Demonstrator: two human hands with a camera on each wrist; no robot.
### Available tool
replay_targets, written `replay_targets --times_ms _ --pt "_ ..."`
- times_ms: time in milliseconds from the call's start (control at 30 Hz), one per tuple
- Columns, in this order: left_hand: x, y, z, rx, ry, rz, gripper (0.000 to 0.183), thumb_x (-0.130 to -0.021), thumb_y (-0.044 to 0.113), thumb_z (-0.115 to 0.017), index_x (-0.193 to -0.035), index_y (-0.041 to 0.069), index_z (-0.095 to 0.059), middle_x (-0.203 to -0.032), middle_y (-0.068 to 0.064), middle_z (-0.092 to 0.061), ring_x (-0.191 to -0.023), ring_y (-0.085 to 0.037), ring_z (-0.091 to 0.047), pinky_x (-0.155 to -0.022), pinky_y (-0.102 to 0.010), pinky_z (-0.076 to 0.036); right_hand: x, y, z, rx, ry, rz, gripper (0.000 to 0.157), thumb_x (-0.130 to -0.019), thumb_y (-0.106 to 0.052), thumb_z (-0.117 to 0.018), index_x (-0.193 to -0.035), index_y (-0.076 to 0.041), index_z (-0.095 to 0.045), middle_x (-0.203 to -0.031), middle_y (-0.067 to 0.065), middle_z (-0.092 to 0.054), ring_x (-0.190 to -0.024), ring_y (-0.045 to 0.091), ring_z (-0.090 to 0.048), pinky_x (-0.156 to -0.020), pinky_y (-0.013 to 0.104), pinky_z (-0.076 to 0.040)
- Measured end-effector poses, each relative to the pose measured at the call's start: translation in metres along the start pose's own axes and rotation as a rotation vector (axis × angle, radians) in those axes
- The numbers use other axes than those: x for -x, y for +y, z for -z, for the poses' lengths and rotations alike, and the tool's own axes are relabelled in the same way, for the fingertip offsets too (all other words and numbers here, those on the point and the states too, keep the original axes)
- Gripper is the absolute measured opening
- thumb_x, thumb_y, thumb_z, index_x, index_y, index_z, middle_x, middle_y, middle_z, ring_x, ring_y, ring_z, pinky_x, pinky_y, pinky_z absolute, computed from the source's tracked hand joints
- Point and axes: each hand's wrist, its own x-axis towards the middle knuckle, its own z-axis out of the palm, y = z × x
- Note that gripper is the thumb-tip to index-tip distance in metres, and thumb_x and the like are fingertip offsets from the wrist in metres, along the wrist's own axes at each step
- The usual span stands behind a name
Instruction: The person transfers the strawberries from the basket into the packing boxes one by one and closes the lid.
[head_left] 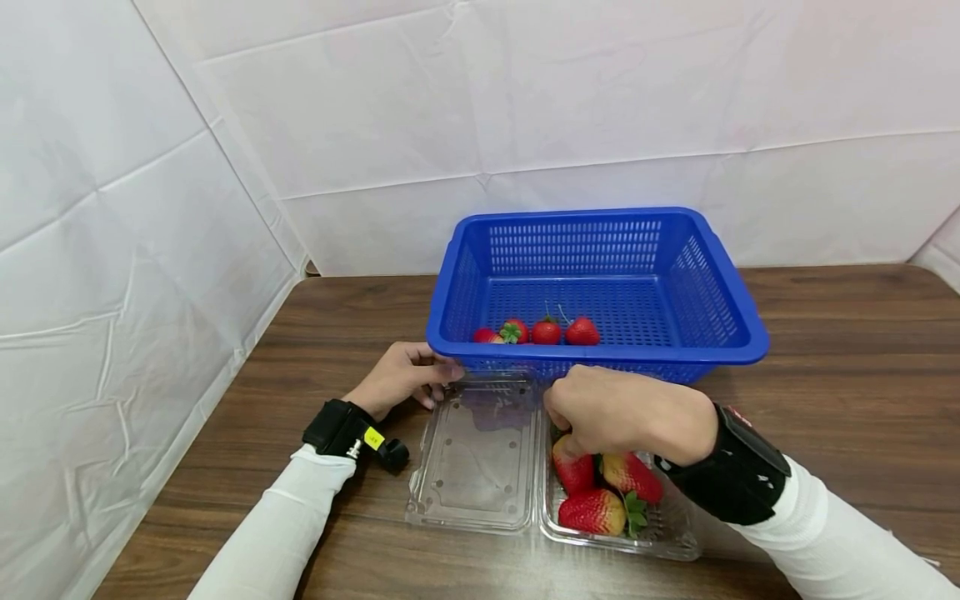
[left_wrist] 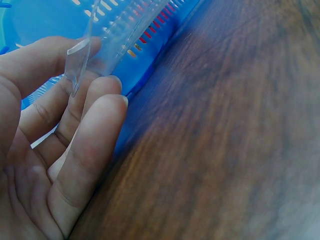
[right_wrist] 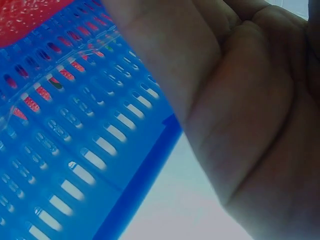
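My left hand [head_left: 408, 375] pinches the upper left corner of the clear plastic lid [head_left: 480, 467], thumb against fingers. In the left wrist view, a bent tab of that lid [left_wrist: 77, 62] lies between the thumb and fingers. The lid is folded open flat beside its clamshell box [head_left: 600, 540], which holds several large strawberries [head_left: 592, 512]. Over the far end of the box, my right hand [head_left: 611, 408] reaches down with bent fingers. Its thumb is at a strawberry [head_left: 573, 468]; the other fingertips are hidden, so a grip cannot be made out.
A blue perforated basket [head_left: 600, 354] stands just behind the clamshell, against the white cloth wall [head_left: 600, 100]. Several smaller strawberries [head_left: 546, 332] lie along its near side. Brown wooden tabletop [head_left: 840, 367] extends to both sides.
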Motion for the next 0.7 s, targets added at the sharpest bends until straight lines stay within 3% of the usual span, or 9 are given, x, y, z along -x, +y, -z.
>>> replay_targets --times_ms 167,400,700 --pt "0.0 0.001 0.0 0.003 0.0 0.004 0.026 -0.086 0.021 -0.073 -0.104 0.003 -0.069 -0.079 -0.007 -0.068 -0.063 -0.02 -0.061 -0.051 -0.027 -0.057 0.001 0.0 0.003 -0.021 0.01 0.004 0.034 -0.076 -0.017 -0.08 -0.064 -0.016 -0.049 -0.057 -0.009 -0.034 -0.05 0.007 -0.035 -0.047 0.023 -0.026" --pt "0.0 0.002 0.0 0.001 -0.002 0.006 0.026 -0.087 0.019 -0.072 -0.105 0.001 -0.068 -0.078 -0.007 -0.067 -0.063 -0.02 -0.061 -0.052 -0.027 -0.058 0.003 0.001 0.008 -0.022 0.036 0.022 0.018 -0.08 -0.011 -0.076 -0.077 -0.012 -0.058 -0.065 -0.004 -0.05 -0.054 0.009 -0.044 -0.049 0.025 -0.037" --pt "0.0 0.002 0.0 0.0 -0.004 0.001 0.025 -0.087 0.018 -0.072 -0.104 0.0 -0.068 -0.076 -0.007 -0.066 -0.062 -0.019 -0.061 -0.052 -0.027 -0.058 0.009 -0.002 0.017 -0.032 0.075 0.007 0.016 -0.083 -0.016 -0.076 -0.087 -0.01 -0.062 -0.066 -0.004 -0.054 -0.05 0.007 -0.048 -0.053 0.027 -0.046"
